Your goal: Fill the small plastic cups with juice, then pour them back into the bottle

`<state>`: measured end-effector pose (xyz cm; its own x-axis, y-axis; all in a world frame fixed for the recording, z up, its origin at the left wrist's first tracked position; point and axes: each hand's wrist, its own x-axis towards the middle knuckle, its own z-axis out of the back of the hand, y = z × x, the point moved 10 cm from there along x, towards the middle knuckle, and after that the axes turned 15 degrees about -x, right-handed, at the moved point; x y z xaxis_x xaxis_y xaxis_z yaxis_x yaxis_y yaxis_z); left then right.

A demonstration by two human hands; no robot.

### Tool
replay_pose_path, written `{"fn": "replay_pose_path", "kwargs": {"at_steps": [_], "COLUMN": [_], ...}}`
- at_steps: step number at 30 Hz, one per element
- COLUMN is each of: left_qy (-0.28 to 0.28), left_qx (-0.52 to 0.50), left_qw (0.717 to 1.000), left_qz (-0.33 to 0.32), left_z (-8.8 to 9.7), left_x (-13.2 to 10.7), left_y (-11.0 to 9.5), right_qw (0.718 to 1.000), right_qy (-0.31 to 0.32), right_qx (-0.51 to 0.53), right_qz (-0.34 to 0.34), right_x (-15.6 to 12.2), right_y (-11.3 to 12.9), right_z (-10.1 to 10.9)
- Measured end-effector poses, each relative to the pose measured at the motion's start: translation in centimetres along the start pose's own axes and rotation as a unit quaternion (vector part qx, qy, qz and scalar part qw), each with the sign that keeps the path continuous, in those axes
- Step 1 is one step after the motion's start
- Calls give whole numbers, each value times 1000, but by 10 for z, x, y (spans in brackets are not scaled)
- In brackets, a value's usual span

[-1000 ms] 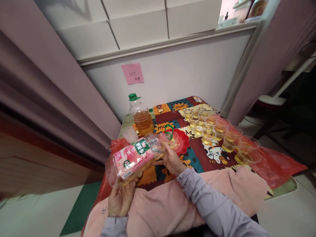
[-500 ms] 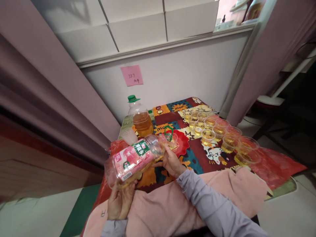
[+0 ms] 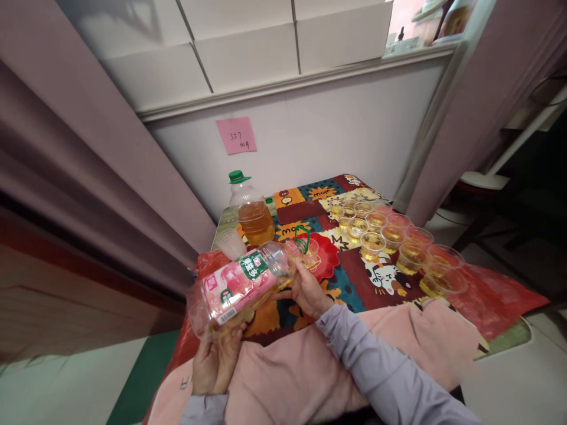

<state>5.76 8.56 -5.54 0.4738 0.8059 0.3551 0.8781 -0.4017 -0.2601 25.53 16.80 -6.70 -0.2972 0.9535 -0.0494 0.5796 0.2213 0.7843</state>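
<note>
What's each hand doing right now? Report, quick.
Left hand: holding the tilted bottle from below, near its base.
Right hand: holding the same bottle near its neck.

Wrinkled pale lilac sleeves (image 3: 376, 360)

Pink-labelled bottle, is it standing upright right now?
No, the pink-labelled bottle is tilted, with the left hand near its base and the right hand near its neck.

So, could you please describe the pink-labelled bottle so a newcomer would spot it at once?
Start from the patterned tabletop. Over its front left, the left hand and right hand hold a large clear bottle. Unlike the upright bottle beyond it, this one is tilted and shows a pink label.
</note>
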Motion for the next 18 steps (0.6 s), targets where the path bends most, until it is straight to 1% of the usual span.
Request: {"fn": "replay_pose_path", "kwargs": {"at_steps": [4,6,9,13,18], "left_qy": [-43,-52,-51,-43,-20], "left_qx": [-10,-20,-24,-36,-20], "left_qw": [999,998,998,998,1000], "left_qz": [-27,-39,-21,-5,-3], "left_z": [13,18,21,20,9], "left_x": [-5,-8,-10,-10,-4], "left_y": [-6,-9,-7,-5,-1], "right_qw": [1000,1000,1000,1000,1000], "right_qy": [1,0,-2,2,-4], "right_qx": [-4,-2,-2,-4,-6], "right_qz": [3,2,-1,-1,-1], "right_x": [0,0,0,-1,-1], "right_y": [0,0,0,1,2], "right_z": [0,0,0,-1,-1]}}
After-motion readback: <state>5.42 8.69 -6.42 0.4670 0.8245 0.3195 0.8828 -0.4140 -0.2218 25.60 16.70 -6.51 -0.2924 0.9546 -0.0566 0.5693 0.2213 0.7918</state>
